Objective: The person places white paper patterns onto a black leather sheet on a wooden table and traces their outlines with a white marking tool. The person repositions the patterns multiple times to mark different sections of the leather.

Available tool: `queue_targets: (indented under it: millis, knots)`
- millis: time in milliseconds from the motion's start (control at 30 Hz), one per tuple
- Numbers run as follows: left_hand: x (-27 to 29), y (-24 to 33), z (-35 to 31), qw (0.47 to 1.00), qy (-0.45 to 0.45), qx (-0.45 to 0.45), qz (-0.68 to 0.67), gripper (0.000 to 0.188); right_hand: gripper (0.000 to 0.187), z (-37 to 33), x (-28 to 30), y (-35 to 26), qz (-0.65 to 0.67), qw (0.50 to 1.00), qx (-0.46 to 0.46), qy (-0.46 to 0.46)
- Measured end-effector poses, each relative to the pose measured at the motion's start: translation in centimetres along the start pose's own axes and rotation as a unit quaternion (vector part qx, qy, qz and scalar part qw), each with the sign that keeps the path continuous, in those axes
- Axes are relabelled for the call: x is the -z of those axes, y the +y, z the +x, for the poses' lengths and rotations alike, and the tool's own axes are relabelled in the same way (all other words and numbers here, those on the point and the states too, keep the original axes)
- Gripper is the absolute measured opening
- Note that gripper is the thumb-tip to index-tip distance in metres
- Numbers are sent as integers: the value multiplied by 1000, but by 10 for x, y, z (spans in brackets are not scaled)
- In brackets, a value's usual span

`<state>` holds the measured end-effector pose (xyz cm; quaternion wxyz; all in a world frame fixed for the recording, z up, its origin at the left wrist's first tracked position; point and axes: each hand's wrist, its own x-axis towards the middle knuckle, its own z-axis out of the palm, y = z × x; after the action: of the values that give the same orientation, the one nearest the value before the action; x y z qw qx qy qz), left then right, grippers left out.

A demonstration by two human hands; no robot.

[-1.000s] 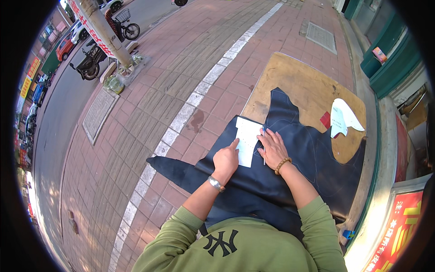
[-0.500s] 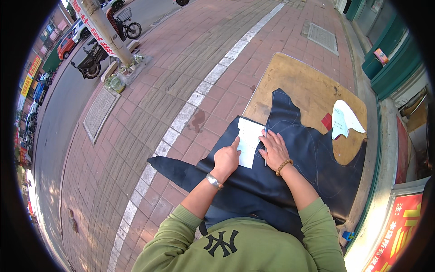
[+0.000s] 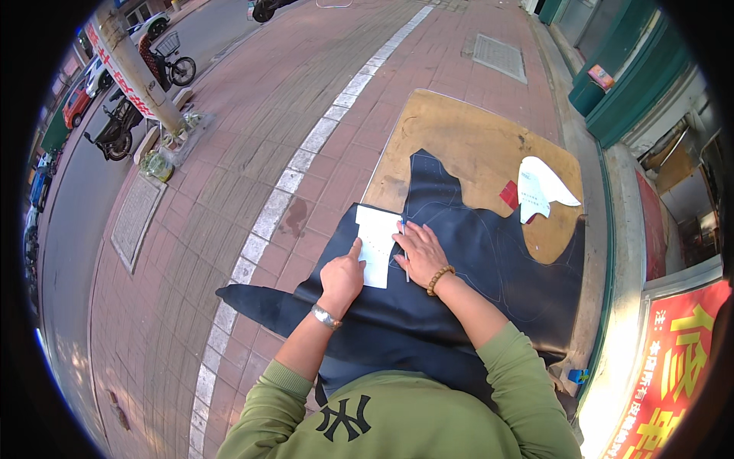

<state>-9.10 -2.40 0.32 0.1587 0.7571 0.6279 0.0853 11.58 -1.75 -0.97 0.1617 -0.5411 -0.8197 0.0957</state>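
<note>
A white paper template (image 3: 376,243) lies flat on a large black leather hide (image 3: 466,260). The index finger of my left hand (image 3: 342,281) is stretched out and touches the template's left edge; its other fingers curl toward the palm, and I see nothing held. My right hand (image 3: 422,254) lies with spread fingers over the template's right edge and the leather beside it. A slim pen (image 3: 407,276) with a blue end runs lengthwise under those fingers, partly hidden. Thin pale outlines are drawn on the leather to the right.
The hide drapes over a worn wooden table (image 3: 466,126) and off its near left side. Other white paper templates (image 3: 541,187) and a small red piece (image 3: 509,194) lie at the far right. Beyond are a brick pavement (image 3: 252,145), a pole (image 3: 141,73) and a green doorway (image 3: 638,99).
The whole view has shifted, so the table and hands sit further left in it. Both hands keep the same place on the template, and the pen stays under the right fingers.
</note>
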Motion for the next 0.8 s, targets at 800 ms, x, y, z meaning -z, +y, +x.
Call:
queue_targets:
  millis: [800]
  knots:
    - [28,-66,-42,974,78,151,-149,48,23,27,102,226,-302,901,-194,-243]
